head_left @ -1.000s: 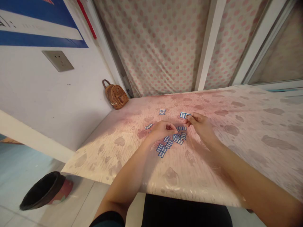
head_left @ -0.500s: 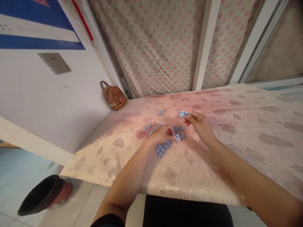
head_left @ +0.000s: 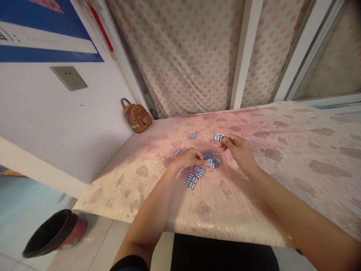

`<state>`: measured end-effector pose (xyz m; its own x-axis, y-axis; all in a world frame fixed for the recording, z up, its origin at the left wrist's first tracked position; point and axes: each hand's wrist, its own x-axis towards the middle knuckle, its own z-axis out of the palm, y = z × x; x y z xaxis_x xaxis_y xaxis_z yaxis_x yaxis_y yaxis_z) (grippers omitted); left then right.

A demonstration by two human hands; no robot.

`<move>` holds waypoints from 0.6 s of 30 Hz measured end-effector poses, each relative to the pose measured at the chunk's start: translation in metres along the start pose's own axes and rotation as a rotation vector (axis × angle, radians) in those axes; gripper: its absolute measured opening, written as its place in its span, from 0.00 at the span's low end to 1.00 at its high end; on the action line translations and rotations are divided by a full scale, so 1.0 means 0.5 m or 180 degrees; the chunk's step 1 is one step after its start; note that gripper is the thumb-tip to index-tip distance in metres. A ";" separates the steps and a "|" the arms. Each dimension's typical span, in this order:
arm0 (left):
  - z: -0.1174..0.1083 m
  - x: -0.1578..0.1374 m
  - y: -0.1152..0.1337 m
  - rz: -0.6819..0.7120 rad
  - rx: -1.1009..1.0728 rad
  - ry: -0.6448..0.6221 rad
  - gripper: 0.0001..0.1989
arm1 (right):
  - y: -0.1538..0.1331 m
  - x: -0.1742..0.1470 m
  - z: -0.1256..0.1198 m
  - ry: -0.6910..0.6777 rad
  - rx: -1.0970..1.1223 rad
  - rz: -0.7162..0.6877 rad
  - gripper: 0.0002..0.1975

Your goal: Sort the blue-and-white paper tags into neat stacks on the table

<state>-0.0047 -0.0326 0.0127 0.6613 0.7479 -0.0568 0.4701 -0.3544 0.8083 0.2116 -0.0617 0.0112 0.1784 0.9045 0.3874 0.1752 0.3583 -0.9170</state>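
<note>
Above the tabletop, my right hand (head_left: 235, 146) pinches a small blue-and-white striped card (head_left: 217, 137) between thumb and fingers. Lower and to the left, my left hand (head_left: 190, 158) reaches over a loose pile of similar cards (head_left: 194, 177), its thumb and forefinger closed at the edge of a whiter card (head_left: 210, 163). Part of the pile is hidden under that hand. Farther back lies a separate pair of card pieces (head_left: 192, 135), set one behind the other. Another card (head_left: 176, 152) rests just left of my left hand. Any print on the cards is too small to read.
The table has a pinkish patterned cover (head_left: 203, 210). A small brown backpack-shaped bag (head_left: 138, 117) leans at the back left corner by the wall. On the floor at left stands a dark-lined bin (head_left: 53, 233). A dotted curtain (head_left: 186, 56) hangs behind the table.
My left hand has shifted slightly left and down over the pile, covering cards that showed beside it before. My right hand stays nearly in place with its card.
</note>
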 end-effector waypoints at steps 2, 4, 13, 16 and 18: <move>0.008 -0.004 0.011 0.0055 -0.0184 -0.0242 0.18 | -0.003 0.000 0.000 0.0024 -0.0004 0.0021 0.16; 0.014 -0.003 0.013 0.0116 -0.0359 -0.0194 0.17 | -0.007 -0.001 0.000 0.0049 -0.0020 0.0037 0.16; -0.028 0.012 -0.035 -0.0119 0.0363 0.1230 0.05 | -0.014 -0.003 -0.002 -0.0039 0.0060 0.0012 0.16; -0.046 0.000 -0.034 -0.0183 0.0390 0.1257 0.06 | -0.012 -0.002 -0.003 -0.0051 0.0034 -0.0013 0.16; -0.056 -0.011 -0.033 -0.0182 0.0350 0.1026 0.07 | -0.008 0.000 -0.004 -0.0030 0.0029 -0.0035 0.16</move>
<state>-0.0326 -0.0152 0.0163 0.4218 0.9009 0.1022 0.5729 -0.3522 0.7401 0.2128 -0.0637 0.0151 0.1674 0.9026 0.3966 0.1681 0.3702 -0.9136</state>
